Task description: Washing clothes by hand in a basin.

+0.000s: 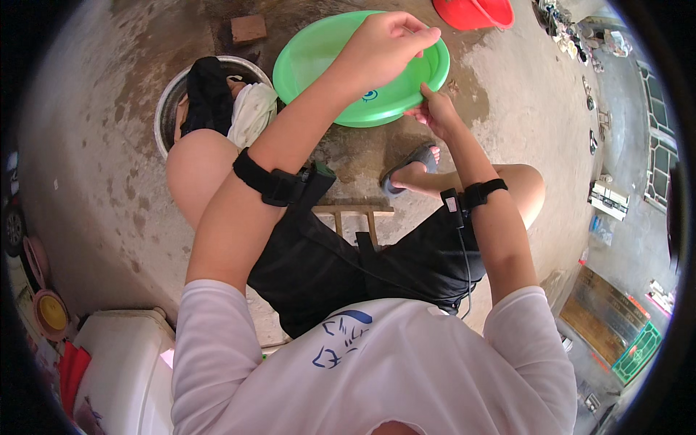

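A light green plastic basin (386, 103) appears tilted above the wet concrete floor. My right hand (433, 111) grips its near right rim, thumb on top and fingers beneath. Over the basin's inside is my left hand (390, 46), its fingers curled and thumb extended towards the right; whether anything thin lies between them cannot be told. My left forearm crosses in front of part of the basin. To its left, a round metal tub (161, 117) holds a black cloth garment (208, 95) and a white cloth (254, 111), partly hidden by my left knee.
A brick (248, 29) lies beyond the metal tub, and a red bucket (472, 13) stands at the upper right. Below the basin is my slippered foot (411, 168). A low wooden frame (353, 210) shows between my legs. Shoes (565, 35) line the right wall.
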Demonstrator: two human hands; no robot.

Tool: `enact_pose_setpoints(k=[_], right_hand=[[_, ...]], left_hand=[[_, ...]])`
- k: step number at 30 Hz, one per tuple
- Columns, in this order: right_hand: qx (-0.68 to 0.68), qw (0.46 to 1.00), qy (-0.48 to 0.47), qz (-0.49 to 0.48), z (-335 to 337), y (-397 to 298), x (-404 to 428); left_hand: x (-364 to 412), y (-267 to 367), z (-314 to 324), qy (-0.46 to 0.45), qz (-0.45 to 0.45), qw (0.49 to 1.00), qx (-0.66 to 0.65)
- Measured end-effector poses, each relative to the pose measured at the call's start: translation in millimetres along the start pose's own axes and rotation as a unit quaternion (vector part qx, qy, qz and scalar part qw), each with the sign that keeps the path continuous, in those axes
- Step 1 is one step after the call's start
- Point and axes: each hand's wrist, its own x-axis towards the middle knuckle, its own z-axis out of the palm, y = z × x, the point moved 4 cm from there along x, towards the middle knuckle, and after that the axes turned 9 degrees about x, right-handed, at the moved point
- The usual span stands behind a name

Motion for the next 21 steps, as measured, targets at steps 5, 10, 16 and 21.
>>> enact_pose_setpoints(k=[5, 10, 16, 21], right_hand=[[-0.012, 1.0, 0.004, 0.006, 3.8, -4.0, -1.2], [-0.024, 1.0, 0.019, 0.007, 2.7, -4.3, 0.5], [-0.042, 0.999, -0.019, 0.017, 4.2, -7.6, 3.6], [-0.037, 0.999, 0.014, 0.011, 7.2, -9.9, 1.8]], left_hand=[[0.3, -1.7, -0.1, -0.001, 0.001, 1.0, -0.002], [0.0, -1.1, -0.3, -0.005, 0.002, 1.0, -0.006], [0.5, -1.5, 0.5, -0.001, 0.005, 1.0, 0.002], [1.5, -0.7, 0.4, -0.001, 0.006, 1.0, 0.003]])
